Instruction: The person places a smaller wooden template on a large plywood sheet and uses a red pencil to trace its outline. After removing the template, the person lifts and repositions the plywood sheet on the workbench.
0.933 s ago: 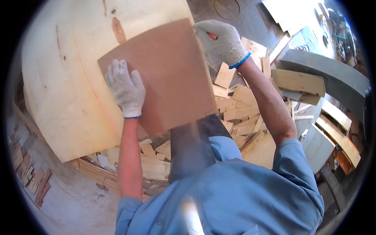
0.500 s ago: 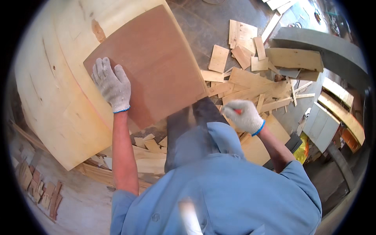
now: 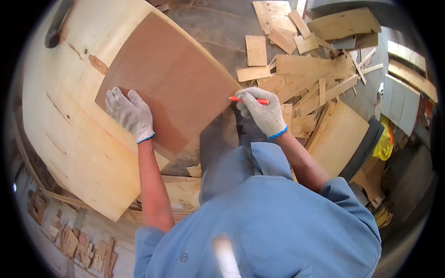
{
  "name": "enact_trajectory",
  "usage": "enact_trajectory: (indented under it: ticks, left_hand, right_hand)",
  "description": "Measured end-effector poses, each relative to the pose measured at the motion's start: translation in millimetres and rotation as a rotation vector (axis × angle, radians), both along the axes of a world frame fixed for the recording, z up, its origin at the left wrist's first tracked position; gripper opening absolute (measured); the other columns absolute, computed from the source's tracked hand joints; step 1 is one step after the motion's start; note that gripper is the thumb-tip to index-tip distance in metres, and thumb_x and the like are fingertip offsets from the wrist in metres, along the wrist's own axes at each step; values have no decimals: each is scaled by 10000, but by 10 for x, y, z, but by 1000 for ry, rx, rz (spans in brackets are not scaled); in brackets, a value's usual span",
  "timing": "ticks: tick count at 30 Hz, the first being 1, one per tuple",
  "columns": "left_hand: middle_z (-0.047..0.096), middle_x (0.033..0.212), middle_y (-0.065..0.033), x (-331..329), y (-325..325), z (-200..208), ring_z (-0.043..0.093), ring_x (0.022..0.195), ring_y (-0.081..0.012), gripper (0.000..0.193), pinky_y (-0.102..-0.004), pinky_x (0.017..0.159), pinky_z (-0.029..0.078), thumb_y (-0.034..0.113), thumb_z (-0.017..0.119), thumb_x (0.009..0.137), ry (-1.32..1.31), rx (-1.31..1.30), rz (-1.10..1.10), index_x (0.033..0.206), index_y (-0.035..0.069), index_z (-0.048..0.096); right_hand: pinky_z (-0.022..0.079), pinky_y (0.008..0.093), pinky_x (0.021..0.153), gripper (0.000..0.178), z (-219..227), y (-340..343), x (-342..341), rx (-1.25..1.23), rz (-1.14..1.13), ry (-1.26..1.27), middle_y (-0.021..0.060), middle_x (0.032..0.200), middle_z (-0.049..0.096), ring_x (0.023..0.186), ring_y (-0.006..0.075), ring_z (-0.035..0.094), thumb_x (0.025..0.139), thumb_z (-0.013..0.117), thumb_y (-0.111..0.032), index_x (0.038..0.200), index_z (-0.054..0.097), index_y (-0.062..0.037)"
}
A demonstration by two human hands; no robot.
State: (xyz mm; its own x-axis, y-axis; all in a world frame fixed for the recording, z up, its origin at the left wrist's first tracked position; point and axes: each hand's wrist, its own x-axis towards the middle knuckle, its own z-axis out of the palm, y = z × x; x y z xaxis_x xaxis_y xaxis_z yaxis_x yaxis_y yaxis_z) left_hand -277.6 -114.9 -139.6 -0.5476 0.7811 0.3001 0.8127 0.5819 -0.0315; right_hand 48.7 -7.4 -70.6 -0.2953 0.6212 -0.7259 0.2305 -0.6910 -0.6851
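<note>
A reddish-brown veneer sheet (image 3: 171, 78) lies on a large pale plywood sheet (image 3: 74, 125). My left hand (image 3: 130, 113), in a grey knit glove, presses flat on the brown sheet's lower left part. My right hand (image 3: 262, 111), gloved too, is closed around a red pencil (image 3: 248, 99). The pencil's tip touches the brown sheet's right edge. My knee and blue trousers sit just below that edge.
Many pale wood offcuts (image 3: 301, 78) lie scattered on the dark floor at the upper right. A stack of thin boards (image 3: 338, 134) leans at the right beside a yellow bag (image 3: 384, 141). Small wood scraps (image 3: 74, 241) lie at the lower left.
My right hand came down from the brown sheet's top corner to its right edge, holding the pencil. My left hand stayed on the sheet. The view shifted.
</note>
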Motion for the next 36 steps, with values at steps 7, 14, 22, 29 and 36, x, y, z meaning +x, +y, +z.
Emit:
enact_trajectory:
  ticks: [7,14,22,29,36]
  left_hand:
    - [515,1355,-248,66,74,153,469,1262,-440,457,-532,1064,369,286,541,964,-34,-45,-17,1284,-40,531]
    - [536,1291,-220,34,48,83,487,1222,-419,418,-526,1023,390,268,558,944,-9,16,-39,1232,-34,542]
    - [534,1313,-216,25,57,47,473,1256,-404,437,-515,1046,380,288,563,942,-9,13,-27,1255,-16,541]
    - [504,1391,-245,22,20,49,439,1316,-425,480,-523,1124,321,313,551,951,-46,22,17,1285,-31,544]
    - [500,1401,-275,-100,-79,73,431,1342,-422,593,-540,1154,283,413,507,955,40,-47,-10,1322,-51,531]
  right_hand:
    - [501,226,632,184,-234,22,231,652,-95,-193,26,816,677,700,61,604,987,574,-94,1039,716,10]
    - [506,237,716,192,-135,-324,238,315,-18,20,26,882,693,784,64,613,954,611,-121,1041,729,4]
    - [501,269,676,167,-377,-375,186,697,209,-36,66,845,689,741,112,620,948,624,-112,1038,706,3]
    - [517,286,659,173,-20,-594,418,358,678,-437,109,764,680,668,162,644,930,589,-120,1011,714,-32]
    - [535,375,684,222,316,-1188,-694,913,674,14,122,816,690,753,311,672,885,637,-83,1094,680,-23]
